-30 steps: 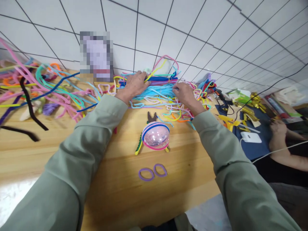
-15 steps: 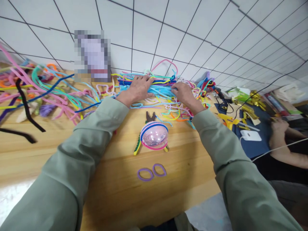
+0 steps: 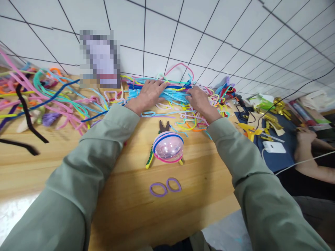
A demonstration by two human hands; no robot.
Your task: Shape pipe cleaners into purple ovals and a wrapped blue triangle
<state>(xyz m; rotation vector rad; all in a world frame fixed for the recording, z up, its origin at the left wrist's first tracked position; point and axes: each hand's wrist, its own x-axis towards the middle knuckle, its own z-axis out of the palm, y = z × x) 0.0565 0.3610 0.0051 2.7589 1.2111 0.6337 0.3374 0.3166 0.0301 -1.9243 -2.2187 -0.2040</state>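
Note:
Both my hands reach to a bundle of light blue pipe cleaners [image 3: 174,94] lying against the tiled wall at the back of the wooden table [image 3: 125,195]. My left hand [image 3: 149,94] lies on the bundle's left part with fingers stretched flat over it. My right hand [image 3: 199,99] is at its right end, fingers curled into the strands. Nearer to me sits a clear pink dome [image 3: 168,147] rimmed with pink and blue pipe cleaner, resting over pliers [image 3: 163,126]. Two purple pipe-cleaner loops [image 3: 165,187] lie in front of it.
A tangle of coloured pipe cleaners [image 3: 52,101] spreads over the table's left, with black ones [image 3: 26,115] among them. To the right are a blue mat [image 3: 274,153], a yellow glue gun [image 3: 250,130], gold scraps [image 3: 277,108] and another person's hand [image 3: 305,139].
My hands have pressed the blue bundle down and drawn slightly closer together; a yellow strand that stood up has flattened. The view shifted a little.

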